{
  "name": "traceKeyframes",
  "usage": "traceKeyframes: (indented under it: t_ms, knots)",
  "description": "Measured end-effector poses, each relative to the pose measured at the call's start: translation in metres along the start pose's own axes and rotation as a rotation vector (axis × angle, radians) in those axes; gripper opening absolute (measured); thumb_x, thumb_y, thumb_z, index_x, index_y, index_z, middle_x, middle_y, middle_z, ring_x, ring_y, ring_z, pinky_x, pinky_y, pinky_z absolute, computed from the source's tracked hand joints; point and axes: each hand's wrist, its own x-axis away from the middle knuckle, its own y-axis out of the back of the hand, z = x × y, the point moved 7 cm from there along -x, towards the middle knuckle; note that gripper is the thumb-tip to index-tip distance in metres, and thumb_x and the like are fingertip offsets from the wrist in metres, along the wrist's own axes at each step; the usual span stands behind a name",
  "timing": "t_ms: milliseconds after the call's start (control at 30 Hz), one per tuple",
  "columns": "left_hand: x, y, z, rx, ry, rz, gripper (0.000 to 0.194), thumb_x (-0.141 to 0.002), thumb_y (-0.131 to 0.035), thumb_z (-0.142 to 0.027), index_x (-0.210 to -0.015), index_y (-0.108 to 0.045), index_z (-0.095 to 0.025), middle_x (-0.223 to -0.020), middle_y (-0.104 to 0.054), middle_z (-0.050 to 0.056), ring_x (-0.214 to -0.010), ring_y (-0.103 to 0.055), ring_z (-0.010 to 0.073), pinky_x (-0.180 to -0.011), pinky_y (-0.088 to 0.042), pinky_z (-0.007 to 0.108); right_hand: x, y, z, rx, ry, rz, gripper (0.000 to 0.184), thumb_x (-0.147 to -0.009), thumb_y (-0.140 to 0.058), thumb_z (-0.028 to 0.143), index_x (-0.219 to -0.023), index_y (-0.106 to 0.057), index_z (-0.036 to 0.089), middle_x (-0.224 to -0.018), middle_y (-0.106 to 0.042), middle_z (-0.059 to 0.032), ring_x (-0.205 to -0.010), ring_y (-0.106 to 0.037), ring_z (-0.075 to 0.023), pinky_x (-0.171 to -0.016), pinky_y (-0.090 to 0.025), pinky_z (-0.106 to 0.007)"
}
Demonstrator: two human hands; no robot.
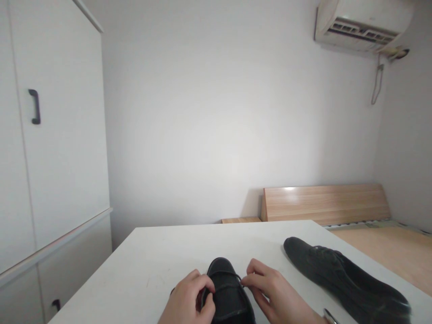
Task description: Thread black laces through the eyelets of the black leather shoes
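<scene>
A black shoe (227,299) lies at the near edge of the view with its toe pointing away from me. A dark shoelace (238,276) crosses its front and runs out to the right. My right hand (275,290) pinches that lace between thumb and fingertips, just off the shoe's right side. At the shoe's left edge, my left hand (191,297) is closed, thumb and index finger curled together. What those fingers hold is hidden. A small dark bit shows beyond the left hand's outer side.
A second black lace-up shoe (340,274) lies on its own at the right of the white table (162,252). Behind stand a wooden headboard (324,202) and a bed base (388,240). A white cabinet (67,148) is on the left; an air conditioner (364,22) hangs high at right.
</scene>
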Motion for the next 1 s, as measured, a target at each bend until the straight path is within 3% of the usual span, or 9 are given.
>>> traceKeyframes:
  t_ms: [133, 333, 533, 1000]
  knots:
    - [0.001, 0.002, 0.001, 0.024, 0.019, -0.02, 0.022, -0.075, -0.048, -0.008, -0.082, -0.067, -0.018, -0.083, -0.063, 0.005, -0.076, -0.063, 0.0204, -0.071, -0.046, 0.029, 0.0, 0.002, 0.0, -0.122, -0.011, -0.06, 0.025, -0.095, -0.042, 0.013, -0.09, -0.065, 0.021, -0.09, -0.06, -0.0062, -0.08, -0.061, -0.018, -0.071, -0.047, -0.027]
    - [0.0, 0.0, 0.002, 0.047, 0.031, -0.012, 0.021, -0.073, -0.048, -0.007, -0.081, -0.064, -0.018, -0.081, -0.06, 0.004, -0.074, -0.061, 0.0199, -0.068, -0.045, 0.029, -0.001, -0.002, -0.002, -0.133, -0.04, -0.113, 0.026, -0.097, -0.04, 0.014, -0.092, -0.064, 0.021, -0.092, -0.06, -0.0066, -0.081, -0.061, -0.0186, -0.07, -0.046, -0.028]
    - [0.0, 0.0, 0.003, 0.058, 0.034, -0.014, 0.021, -0.074, -0.047, -0.009, -0.081, -0.065, -0.018, -0.081, -0.06, 0.004, -0.076, -0.062, 0.0204, -0.07, -0.045, 0.029, -0.002, -0.009, -0.01, -0.124, -0.074, -0.105, 0.027, -0.095, -0.04, 0.009, -0.09, -0.064, 0.02, -0.091, -0.06, -0.0062, -0.082, -0.062, -0.0185, -0.072, -0.046, -0.028]
    - [0.0, -0.002, 0.006, 0.07, 0.02, -0.033, 0.023, -0.076, -0.045, -0.01, -0.082, -0.065, -0.019, -0.08, -0.059, 0.003, -0.073, -0.061, 0.0193, -0.068, -0.044, 0.027, -0.001, 0.0, 0.001, -0.184, -0.089, -0.114, 0.018, -0.092, -0.047, 0.011, -0.084, -0.061, 0.019, -0.085, -0.058, -0.0041, -0.073, -0.057, -0.0169, -0.064, -0.041, -0.027]
